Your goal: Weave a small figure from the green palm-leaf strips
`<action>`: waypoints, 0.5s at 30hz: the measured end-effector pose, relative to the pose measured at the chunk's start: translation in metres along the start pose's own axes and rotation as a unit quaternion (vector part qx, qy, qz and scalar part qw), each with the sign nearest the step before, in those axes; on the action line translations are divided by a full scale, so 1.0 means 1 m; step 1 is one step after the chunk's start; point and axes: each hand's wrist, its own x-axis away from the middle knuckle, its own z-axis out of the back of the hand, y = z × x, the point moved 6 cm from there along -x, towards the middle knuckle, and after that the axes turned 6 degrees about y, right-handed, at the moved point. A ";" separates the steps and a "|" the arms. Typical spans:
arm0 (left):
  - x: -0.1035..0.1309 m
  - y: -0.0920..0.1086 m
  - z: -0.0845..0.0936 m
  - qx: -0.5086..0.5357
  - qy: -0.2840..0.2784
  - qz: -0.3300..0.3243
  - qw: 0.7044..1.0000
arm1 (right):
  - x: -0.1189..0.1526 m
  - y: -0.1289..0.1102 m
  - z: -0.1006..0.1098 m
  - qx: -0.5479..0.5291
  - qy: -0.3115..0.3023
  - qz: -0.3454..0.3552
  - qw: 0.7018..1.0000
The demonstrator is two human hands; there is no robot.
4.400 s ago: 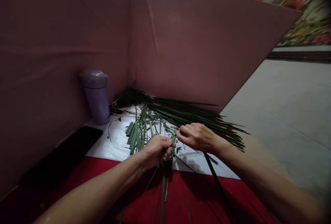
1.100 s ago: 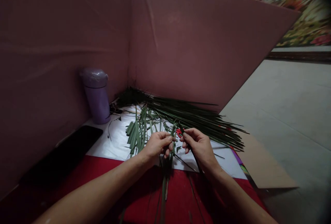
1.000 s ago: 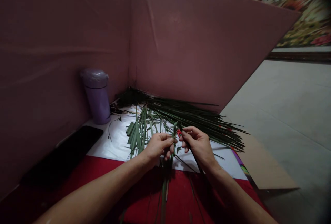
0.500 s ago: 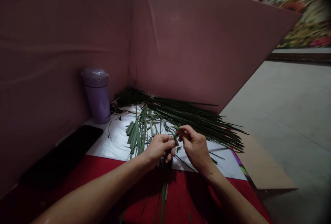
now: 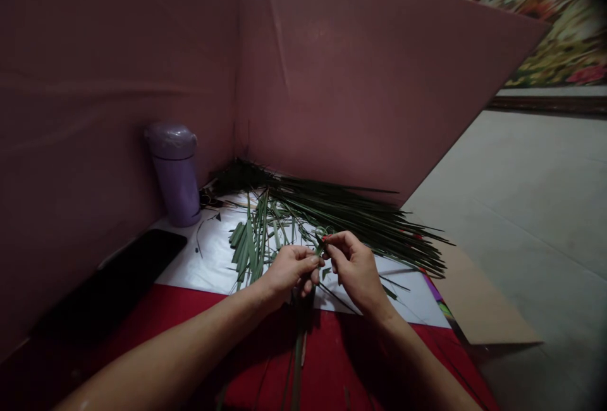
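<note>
My left hand [image 5: 296, 269] pinches a green leaf strip [image 5: 319, 248] between thumb and fingers, near the front edge of the white sheet [image 5: 208, 265]. Close on its right, my right hand [image 5: 348, 265] has its thumb and index finger closed on the upper part of the same strip, where thin green loops and a small red spot show. A long stalk [image 5: 298, 360] hangs down below my left hand over the red cloth. Behind both hands lies a large bundle of long dark green leaves [image 5: 351, 208].
Cut leaf pieces [image 5: 249, 243] lie left of my hands. At the back left stands a purple tumbler [image 5: 176, 177], with a black flat object [image 5: 118, 278] in front of it. Pink panels [image 5: 332, 82] rise behind. A tan board [image 5: 484, 297] is at the right.
My right hand has moved slightly left, closer to my left hand, and its fingers have shifted on the leaf strip. The small loops now show more clearly above the fingers.
</note>
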 end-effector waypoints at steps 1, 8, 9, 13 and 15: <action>0.000 0.000 0.000 -0.002 -0.001 -0.001 1.000 | 0.000 0.001 0.000 -0.003 0.004 -0.003 1.000; 0.001 0.002 -0.002 -0.033 0.003 -0.019 0.999 | 0.001 0.001 -0.003 0.005 0.017 0.007 1.000; 0.001 0.002 -0.002 -0.037 0.003 -0.020 0.999 | 0.001 0.002 -0.003 0.005 0.019 0.002 1.000; 0.000 0.001 -0.003 -0.040 0.006 -0.016 0.999 | 0.003 0.007 -0.003 -0.003 0.033 -0.027 0.999; 0.000 0.001 -0.003 -0.041 0.008 -0.016 0.999 | 0.003 0.010 -0.004 -0.017 0.044 -0.048 0.998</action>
